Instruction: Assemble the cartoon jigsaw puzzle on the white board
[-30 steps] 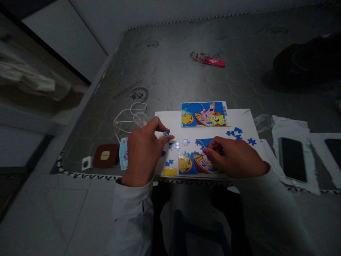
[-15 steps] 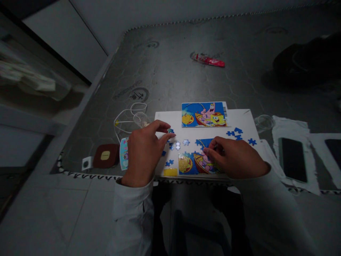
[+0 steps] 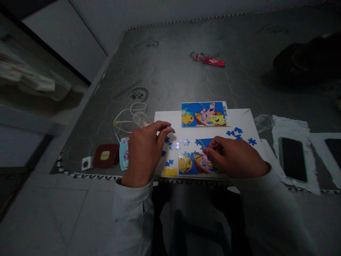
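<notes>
Between the thumb and fingertips of my left hand (image 3: 147,149) is a small jigsaw piece (image 3: 173,131), raised over the left side of a white board (image 3: 166,116). My right hand (image 3: 236,156) has its fingers curled together at the partly joined jigsaw puzzle (image 3: 195,163); what they hold, if anything, is hidden. That hand covers the puzzle's right part. Several loose blue pieces (image 3: 177,145) lie left of the puzzle, and more blue pieces (image 3: 238,131) lie at the board's right. Above the puzzle rests a picture card (image 3: 204,114) with cartoon figures in a boat.
On the left are a brown box (image 3: 106,155), a white cable (image 3: 124,121) and a colourful card (image 3: 124,153). A phone (image 3: 293,159) lies on white cloth at the right. Farther back are a red packet (image 3: 209,59) and a dark bag (image 3: 301,65).
My left hand's thumb and fingers have closed together on a jigsaw piece and lifted it slightly. The right hand stays in nearly the same place.
</notes>
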`<action>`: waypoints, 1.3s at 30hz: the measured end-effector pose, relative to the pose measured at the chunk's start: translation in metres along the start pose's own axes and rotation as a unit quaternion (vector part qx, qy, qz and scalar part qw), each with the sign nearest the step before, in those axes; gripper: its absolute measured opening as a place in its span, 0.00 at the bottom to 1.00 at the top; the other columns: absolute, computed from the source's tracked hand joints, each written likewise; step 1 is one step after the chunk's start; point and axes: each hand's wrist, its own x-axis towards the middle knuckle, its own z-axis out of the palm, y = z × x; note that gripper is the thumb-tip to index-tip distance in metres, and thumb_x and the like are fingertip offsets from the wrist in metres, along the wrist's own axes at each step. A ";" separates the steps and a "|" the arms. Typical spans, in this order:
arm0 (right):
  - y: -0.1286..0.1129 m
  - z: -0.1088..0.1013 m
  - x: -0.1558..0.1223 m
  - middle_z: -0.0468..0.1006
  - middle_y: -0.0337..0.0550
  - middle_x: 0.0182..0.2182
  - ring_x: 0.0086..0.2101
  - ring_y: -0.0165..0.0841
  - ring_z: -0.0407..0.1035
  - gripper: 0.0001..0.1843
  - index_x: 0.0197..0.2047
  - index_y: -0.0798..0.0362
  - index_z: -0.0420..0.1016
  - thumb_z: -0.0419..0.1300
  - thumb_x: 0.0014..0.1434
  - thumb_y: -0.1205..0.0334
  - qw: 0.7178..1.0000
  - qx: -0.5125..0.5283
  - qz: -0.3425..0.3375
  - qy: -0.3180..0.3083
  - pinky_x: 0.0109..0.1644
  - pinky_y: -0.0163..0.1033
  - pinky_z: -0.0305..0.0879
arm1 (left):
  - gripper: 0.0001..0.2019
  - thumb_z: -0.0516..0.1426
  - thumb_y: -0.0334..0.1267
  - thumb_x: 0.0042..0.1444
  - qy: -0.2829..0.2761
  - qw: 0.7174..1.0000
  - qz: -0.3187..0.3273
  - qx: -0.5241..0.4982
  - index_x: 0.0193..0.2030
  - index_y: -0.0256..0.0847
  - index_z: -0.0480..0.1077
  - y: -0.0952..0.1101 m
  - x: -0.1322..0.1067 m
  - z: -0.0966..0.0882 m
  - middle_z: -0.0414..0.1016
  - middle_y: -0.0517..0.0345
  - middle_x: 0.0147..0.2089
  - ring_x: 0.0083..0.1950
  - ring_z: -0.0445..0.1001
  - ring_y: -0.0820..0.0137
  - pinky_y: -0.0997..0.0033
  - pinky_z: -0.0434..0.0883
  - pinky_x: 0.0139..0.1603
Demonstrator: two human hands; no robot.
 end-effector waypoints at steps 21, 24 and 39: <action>0.001 0.000 0.001 0.81 0.36 0.31 0.29 0.34 0.72 0.12 0.38 0.47 0.75 0.56 0.64 0.49 1.000 -0.001 -0.002 -0.004 0.32 0.40 0.55 | 0.11 0.55 0.43 0.68 -0.004 0.999 0.020 0.025 0.49 0.48 0.78 0.002 0.001 -0.002 0.84 0.56 0.41 0.39 0.80 0.63 0.67 0.64 0.35; 0.001 0.001 0.001 0.81 0.37 0.31 0.28 0.34 0.72 0.13 0.38 0.47 0.75 0.56 0.64 0.49 1.000 -0.003 -0.002 -0.005 0.32 0.40 0.55 | 0.11 0.55 0.43 0.68 -0.010 0.999 0.017 0.035 0.49 0.48 0.78 0.003 0.001 -0.002 0.84 0.56 0.41 0.38 0.80 0.62 0.67 0.64 0.35; -0.001 0.003 0.001 0.81 0.38 0.31 0.28 0.34 0.72 0.12 0.38 0.48 0.75 0.56 0.64 0.51 1.000 -0.003 -0.004 0.001 0.32 0.40 0.56 | 0.11 0.52 0.43 0.69 -0.016 0.999 0.022 0.022 0.49 0.47 0.76 0.003 0.001 -0.001 0.82 0.56 0.43 0.41 0.79 0.64 0.67 0.64 0.38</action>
